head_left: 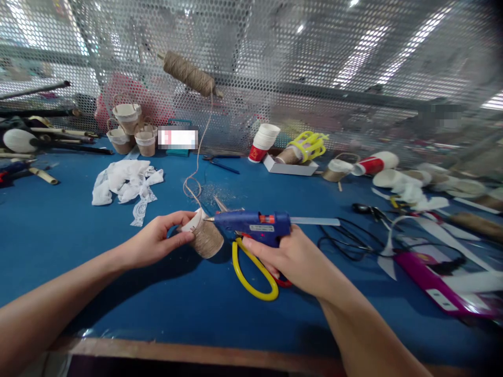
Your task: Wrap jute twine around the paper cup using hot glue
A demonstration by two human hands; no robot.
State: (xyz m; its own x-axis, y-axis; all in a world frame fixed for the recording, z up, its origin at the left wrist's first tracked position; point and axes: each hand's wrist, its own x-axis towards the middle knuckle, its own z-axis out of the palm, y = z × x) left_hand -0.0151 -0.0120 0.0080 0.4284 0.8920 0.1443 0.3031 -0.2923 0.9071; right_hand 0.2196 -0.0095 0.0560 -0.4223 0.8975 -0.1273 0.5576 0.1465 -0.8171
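Twine covers most of the paper cup (204, 235) that lies tilted on its side at the centre of the frame, its white rim turned toward the left. The left hand (159, 242) closes on that rim end, thumb on top and fingers curled beneath, so the cup is pinched firmly between them. The right hand (293, 259) wraps around the grip of a blue glue gun (253, 224), and the gun's metal nozzle points left and sits right at the upper edge of the cup, touching or nearly so. A clear glue stick (314, 221) juts from the back of the gun toward the right. Beneath the gun and partly under the right hand lie yellow-handled scissors (251, 272) on the blue table (58, 230). A strand of twine rises from near the cup to a spool of twine (188, 74) hanging on the perforated metal screen (353, 63) in the upper centre. White lace (123, 183) lies crumpled at the left of the frame, and three finished little baskets (131, 128) stand behind it. A stack of paper cups (263, 142) lies right of centre at the back, near a black cord (346, 242) that loops across the table at the right.
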